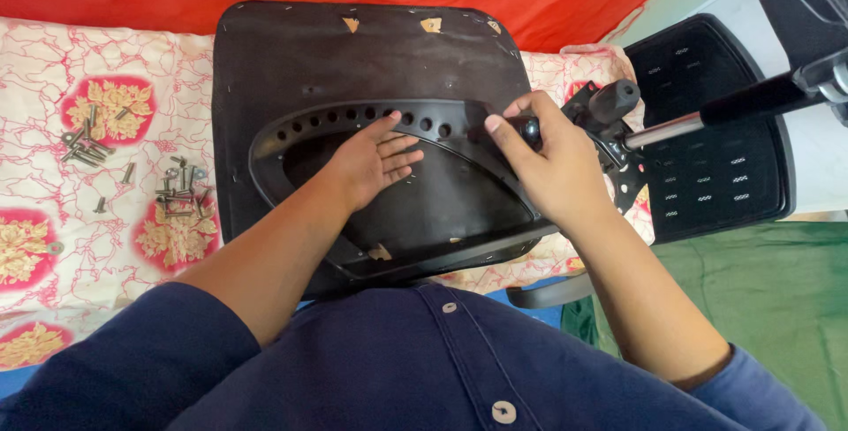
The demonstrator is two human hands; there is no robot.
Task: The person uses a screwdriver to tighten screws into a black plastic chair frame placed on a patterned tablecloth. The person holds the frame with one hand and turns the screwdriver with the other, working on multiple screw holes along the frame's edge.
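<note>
An upturned black chair seat (pixel 291 51) lies on the patterned bed (pixel 53 131). A curved perforated bracket (pixel 353 122) rests loose at its centre. The left hand (pixel 375 162) presses it flat, grip apart; the right hand (pixel 552 166), at three o'clock, is clamped on a black knob (pixel 528 127). Screws (pixel 177 188) wait unused at nine o'clock.

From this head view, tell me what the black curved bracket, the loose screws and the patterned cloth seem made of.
Curved bracket: probably moulded plastic, with a matte black sheen and a row of cleanly formed holes. Screws: metal, grey and glinting. Patterned cloth: woven fabric, apparently printed cotton, soft and wrinkled. Left hand rests flat on the bracket.
</note>
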